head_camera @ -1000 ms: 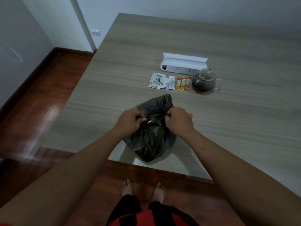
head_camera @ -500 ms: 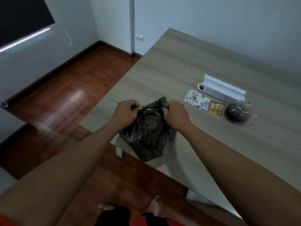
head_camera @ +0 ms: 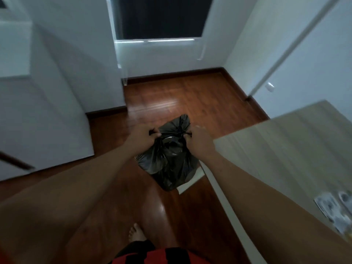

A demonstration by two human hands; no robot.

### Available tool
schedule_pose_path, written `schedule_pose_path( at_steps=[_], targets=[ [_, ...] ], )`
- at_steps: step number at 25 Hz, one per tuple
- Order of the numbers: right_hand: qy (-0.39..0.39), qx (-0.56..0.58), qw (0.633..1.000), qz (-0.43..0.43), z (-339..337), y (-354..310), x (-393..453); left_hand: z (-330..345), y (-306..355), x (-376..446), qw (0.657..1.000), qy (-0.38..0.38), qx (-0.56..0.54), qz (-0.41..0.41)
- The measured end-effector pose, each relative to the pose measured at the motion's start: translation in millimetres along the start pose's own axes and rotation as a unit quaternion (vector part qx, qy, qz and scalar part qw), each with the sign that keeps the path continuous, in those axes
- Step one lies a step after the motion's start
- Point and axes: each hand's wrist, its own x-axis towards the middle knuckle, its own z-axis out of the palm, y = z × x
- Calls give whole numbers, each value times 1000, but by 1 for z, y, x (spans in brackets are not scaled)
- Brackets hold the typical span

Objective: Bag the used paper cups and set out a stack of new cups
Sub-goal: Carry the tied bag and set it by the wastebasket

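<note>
The bag hangs between both hands, left of the worktop corner, above the floor; packets lie on the worktop at right.

Nothing readable anywhere; the printed packets at the table's right edge show dark graphics, but motion blur smears any lettering beyond reading; the black bag carries no visible print; the white wall switch shows no marking.

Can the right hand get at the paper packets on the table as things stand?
Probably not right away. The right hand is closed on the black trash bag's tie, as is the left hand. The packets lie uncovered on the table, once that grip is released.
</note>
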Motion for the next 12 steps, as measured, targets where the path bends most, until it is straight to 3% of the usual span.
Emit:
schedule_pose_path(
  at_steps=[6,12],
  targets=[
    [-115,-1,978,-173,99,-172,44,-120,-136,-80,978,119,-7,-172],
    [-208,-28,926,-314,183,-332,49,-205,-229,-175,921,242,-29,-304]
  ],
)
